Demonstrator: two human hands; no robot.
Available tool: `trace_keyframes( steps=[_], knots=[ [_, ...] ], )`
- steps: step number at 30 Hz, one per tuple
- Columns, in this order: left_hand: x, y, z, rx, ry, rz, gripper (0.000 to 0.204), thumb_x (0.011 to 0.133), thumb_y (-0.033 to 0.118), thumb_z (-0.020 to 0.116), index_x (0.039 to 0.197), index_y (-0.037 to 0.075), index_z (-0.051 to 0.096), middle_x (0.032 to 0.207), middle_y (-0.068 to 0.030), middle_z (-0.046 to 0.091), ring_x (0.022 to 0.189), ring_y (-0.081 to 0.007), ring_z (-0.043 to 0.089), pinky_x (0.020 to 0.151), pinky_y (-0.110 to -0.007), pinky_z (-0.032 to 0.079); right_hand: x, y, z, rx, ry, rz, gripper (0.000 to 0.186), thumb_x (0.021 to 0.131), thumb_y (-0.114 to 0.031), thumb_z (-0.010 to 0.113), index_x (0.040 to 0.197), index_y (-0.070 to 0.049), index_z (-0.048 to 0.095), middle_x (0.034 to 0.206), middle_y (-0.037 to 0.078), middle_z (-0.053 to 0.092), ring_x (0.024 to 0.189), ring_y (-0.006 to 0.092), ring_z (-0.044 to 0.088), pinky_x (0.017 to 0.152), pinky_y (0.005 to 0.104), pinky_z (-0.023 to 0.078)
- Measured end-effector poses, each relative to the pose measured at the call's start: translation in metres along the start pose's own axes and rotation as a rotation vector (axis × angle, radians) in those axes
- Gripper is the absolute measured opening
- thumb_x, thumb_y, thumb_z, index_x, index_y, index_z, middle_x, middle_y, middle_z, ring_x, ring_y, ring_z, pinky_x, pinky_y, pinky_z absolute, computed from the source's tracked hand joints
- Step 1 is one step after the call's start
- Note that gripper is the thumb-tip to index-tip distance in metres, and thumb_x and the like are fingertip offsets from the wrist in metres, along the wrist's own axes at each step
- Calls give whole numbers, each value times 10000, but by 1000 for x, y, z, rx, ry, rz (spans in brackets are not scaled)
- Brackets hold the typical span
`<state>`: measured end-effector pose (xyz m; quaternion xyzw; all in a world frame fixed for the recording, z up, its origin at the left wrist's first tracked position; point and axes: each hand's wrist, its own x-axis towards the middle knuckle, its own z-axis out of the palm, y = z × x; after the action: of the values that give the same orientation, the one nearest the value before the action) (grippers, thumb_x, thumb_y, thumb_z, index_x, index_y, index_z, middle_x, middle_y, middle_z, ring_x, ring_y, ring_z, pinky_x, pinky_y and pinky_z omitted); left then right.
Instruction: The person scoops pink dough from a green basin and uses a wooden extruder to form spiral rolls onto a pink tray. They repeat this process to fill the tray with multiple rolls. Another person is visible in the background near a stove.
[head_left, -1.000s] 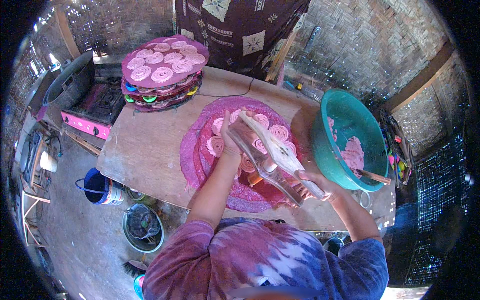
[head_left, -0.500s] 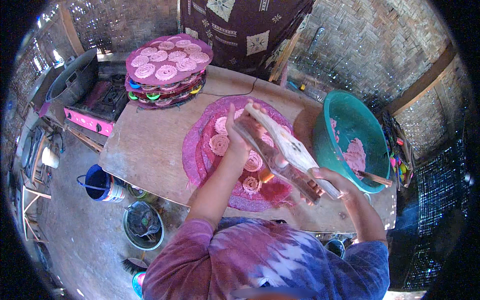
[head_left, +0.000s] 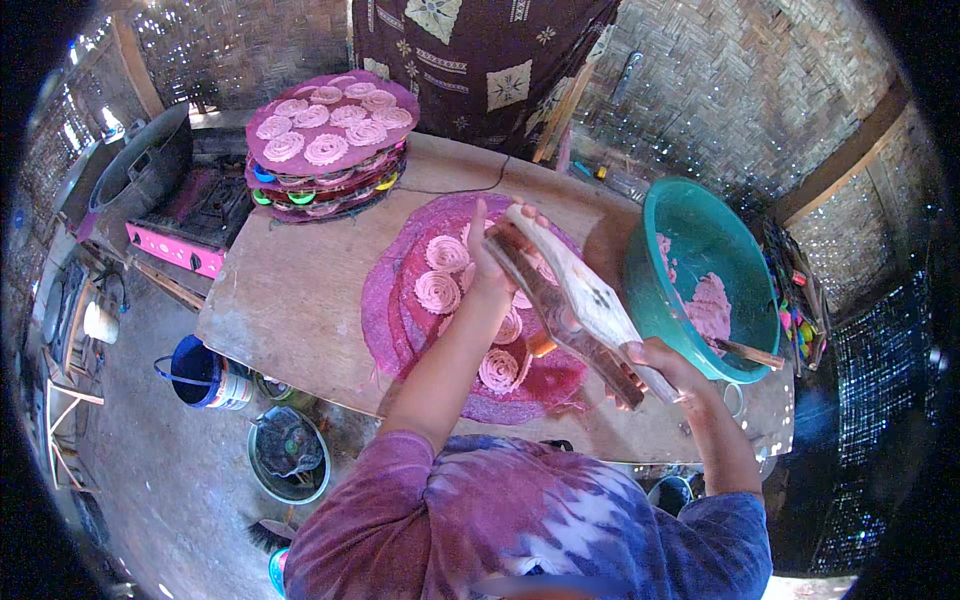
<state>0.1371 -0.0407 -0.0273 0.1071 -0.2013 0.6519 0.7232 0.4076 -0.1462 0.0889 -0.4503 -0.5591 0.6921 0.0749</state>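
Over a round purple mat (head_left: 400,340) on the table, my two hands hold a wooden dough press (head_left: 590,290) made of two long boards, one pale and one dark. My left hand (head_left: 492,265) is wrapped round its upper left end, and my right hand (head_left: 665,370) grips the lower right end. An orange-brown piece (head_left: 542,344) shows under the press's middle. Pink dough swirls (head_left: 437,292) lie on the mat, some partly hidden by my left arm and the press. One swirl (head_left: 499,371) sits close below the orange piece.
To the right, a green basin (head_left: 660,300) holds pink dough (head_left: 710,305) and a wooden-handled tool (head_left: 750,354). At the back left stand stacked round trays (head_left: 260,150) bearing swirls. A pink-fronted stove (head_left: 175,248) is beyond the table's left edge, with a blue bucket (head_left: 190,370) on the floor.
The swirl below the orange piece has grown wider. My hands and the press have shifted slightly to the right, still gripping in the same places.
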Motion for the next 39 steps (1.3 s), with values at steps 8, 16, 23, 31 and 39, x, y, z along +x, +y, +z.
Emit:
trace_keyframes(
  steps=[8, 16, 23, 31, 39],
  knots=[
    [-11, 16, 29, 1046, 397, -319, 797, 956, 674, 228, 1161, 7, 612, 1131, -167, 657, 1093, -251, 593, 1027, -384, 378, -8, 26, -9, 131, 59, -181, 880, 747, -643, 632, 1234, 75, 489, 831, 218, 670, 650, 268, 680, 582, 343, 556],
    [-120, 25, -42, 1809, 295, -596, 632, 1030, 500, 274, 1171, -17, 610, 1121, -147, 656, 1071, -239, 607, 978, -385, 422, -1, 42, -2, 318, -32, -273, 675, 854, -487, 623, 1228, 65, 526, 966, 190, 663, 796, 240, 672, 697, 345, 550],
    [-118, 18, -20, 1856, 283, -453, 529, 1015, 454, 371, 1203, 17, 603, 1087, -177, 642, 1005, -343, 612, 927, -431, 449, 12, 52, -2, 325, -13, -236, 672, 868, -518, 608, 1200, 63, 549, 940, 169, 673, 792, 235, 673, 696, 339, 547],
    [-149, 27, 29, 2464, 165, -393, 347, 989, 327, 453, 993, 140, 745, 1316, -31, 514, 1106, -289, 448, 997, -398, 321, 11, 49, -5, 307, -1, -310, 705, 856, -557, 597, 1182, 66, 553, 928, 164, 665, 780, 234, 667, 698, 333, 536],
    [-188, 13, 56, 2779, 59, -219, 240, 905, 281, 575, 1052, 156, 717, 1359, -64, 496, 1082, -304, 460, 932, -463, 354, 10, 56, -6, 341, 27, -294, 751, 851, -579, 593, 1230, 64, 516, 983, 183, 656, 827, 250, 669, 728, 353, 550]
  ],
)
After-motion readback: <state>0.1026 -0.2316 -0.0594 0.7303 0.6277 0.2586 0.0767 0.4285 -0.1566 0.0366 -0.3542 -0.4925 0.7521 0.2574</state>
